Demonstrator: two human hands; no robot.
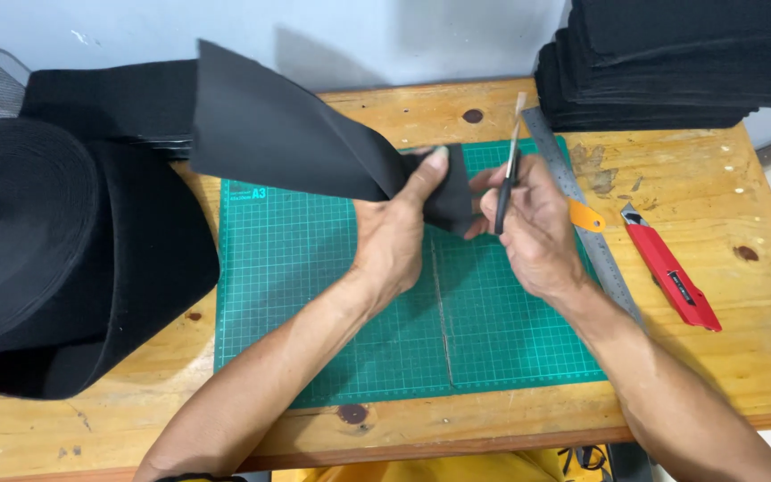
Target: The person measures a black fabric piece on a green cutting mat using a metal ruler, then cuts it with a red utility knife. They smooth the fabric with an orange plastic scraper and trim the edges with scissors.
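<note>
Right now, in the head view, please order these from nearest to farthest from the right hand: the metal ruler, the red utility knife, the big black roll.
From the right hand:
1. Metal ruler, beside the hand on its right and partly under it.
2. Red utility knife, farther right on the wooden table.
3. Big black roll, far left, beyond the left hand.

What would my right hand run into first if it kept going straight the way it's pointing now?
The right hand, gripping a thin blade tool, points up-left at the black fabric strip that the left hand holds. It would probably meet the strip's end first, though depth is unclear.
</note>
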